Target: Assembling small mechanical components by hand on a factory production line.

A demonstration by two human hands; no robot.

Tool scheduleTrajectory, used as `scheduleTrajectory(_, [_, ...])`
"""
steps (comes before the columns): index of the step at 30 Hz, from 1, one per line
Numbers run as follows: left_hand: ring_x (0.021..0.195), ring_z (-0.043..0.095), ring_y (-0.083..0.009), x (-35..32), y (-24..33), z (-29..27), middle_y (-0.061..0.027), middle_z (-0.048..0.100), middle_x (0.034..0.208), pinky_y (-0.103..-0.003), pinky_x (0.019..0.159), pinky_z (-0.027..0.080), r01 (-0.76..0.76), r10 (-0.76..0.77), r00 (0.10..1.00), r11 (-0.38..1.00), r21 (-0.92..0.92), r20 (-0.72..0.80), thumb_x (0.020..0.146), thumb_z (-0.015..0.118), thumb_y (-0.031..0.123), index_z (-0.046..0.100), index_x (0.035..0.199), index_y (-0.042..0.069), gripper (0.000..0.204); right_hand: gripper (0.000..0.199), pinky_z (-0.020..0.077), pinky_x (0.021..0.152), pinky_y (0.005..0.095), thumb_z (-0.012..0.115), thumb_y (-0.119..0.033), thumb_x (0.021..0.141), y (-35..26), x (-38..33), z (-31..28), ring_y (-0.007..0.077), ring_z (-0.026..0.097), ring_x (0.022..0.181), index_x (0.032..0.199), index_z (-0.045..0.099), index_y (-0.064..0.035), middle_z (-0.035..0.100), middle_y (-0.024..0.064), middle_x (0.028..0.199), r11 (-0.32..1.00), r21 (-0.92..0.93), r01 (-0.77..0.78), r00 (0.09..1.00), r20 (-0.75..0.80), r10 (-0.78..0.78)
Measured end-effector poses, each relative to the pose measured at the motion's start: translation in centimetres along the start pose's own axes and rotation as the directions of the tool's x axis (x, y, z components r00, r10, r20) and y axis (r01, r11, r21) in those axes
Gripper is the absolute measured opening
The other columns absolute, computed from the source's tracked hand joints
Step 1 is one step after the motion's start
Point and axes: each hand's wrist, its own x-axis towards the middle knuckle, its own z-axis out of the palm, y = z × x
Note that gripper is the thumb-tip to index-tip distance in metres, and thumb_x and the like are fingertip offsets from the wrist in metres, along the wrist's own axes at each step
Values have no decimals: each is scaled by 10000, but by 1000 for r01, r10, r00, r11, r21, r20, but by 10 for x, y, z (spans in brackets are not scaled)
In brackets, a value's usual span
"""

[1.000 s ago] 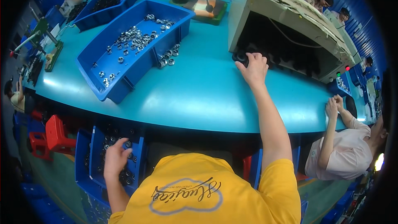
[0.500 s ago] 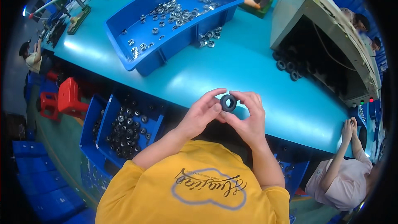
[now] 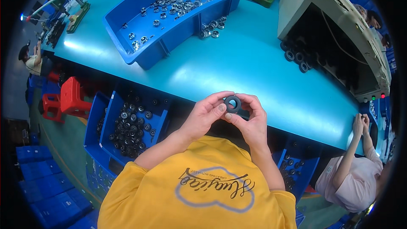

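Between my two hands, just above the near edge of the turquoise table [image 3: 140, 76], is a black rubber ring [image 3: 238, 103] with a round hole through it. My left hand [image 3: 208, 112] pinches its left side with thumb and fingertips. My right hand [image 3: 253, 118] grips the right side, its thumb at the lower rim. The ring's face is turned toward me, and the fingers behind it are partly hidden. Past my hands stands a large blue bin [image 3: 157, 44] with shiny metal rings [image 3: 180, 6] scattered inside; several more metal rings [image 3: 213, 29] lie against its right side.
A cream metal box machine [image 3: 292, 10] with a dark opening stands right; black rings [image 3: 299, 57] lie at its mouth. Blue bins of small wheel-like parts [image 3: 131, 131] sit below the table edge. Red stools [image 3: 72, 97] stand left. A co-worker [image 3: 349, 182] sits at the right.
The black ring has turned slightly in my fingers, and my left thumb now lies closer to its lower left rim. The whole view has shifted a little.
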Motion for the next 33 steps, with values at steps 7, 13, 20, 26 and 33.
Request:
scheduleTrajectory(7, [1185,654,-194,-4,-2,-2,-94,672,1277,-360,999,549,49,-46,998,996,-69,42,1093,584,269,503,1494,36,470,505,514,948,324,906,-117,747,1,-5,1,178,627,1057,1211,708,-85,651,38,1167,998,57,-16,1000,-1,16])
scheduleTrajectory(13, [1228,658,-286,-3,0,4,-142,649,1303,-402,1003,563,83,-55,991,966,-245,118,1094,570,269,454,1514,52,487,519,519,933,303,907,-81,733,-2,-7,1,156,624,1039,1212,707,-80,631,36,1186,993,109,-40,999,7,39])
scheduleTrajectory(20, [1217,655,-272,-5,3,2,-131,620,1291,-401,1027,560,38,-19,997,966,-255,78,1034,674,159,475,1473,28,499,524,518,934,299,887,-68,774,-4,-7,3,150,599,1060,1260,693,-77,617,37,1197,1000,21,12,999,33,-13])
scheduleTrajectory(26, [1183,635,-189,-4,8,-1,-93,541,1279,-332,999,560,-223,239,970,946,235,-39,900,770,-43,552,1394,-17,541,489,504,984,293,737,7,917,-6,-11,5,133,586,1116,1392,626,-26,616,46,1227,950,269,-157,980,161,117])
scheduleTrajectory(33, [1127,636,-170,-7,14,2,-79,511,1248,-312,985,562,-224,279,959,867,445,-60,855,808,-47,616,1332,-39,514,420,495,1032,303,636,-5,1003,-8,-11,6,133,604,1137,1421,597,17,655,67,1220,875,400,-273,957,208,203])
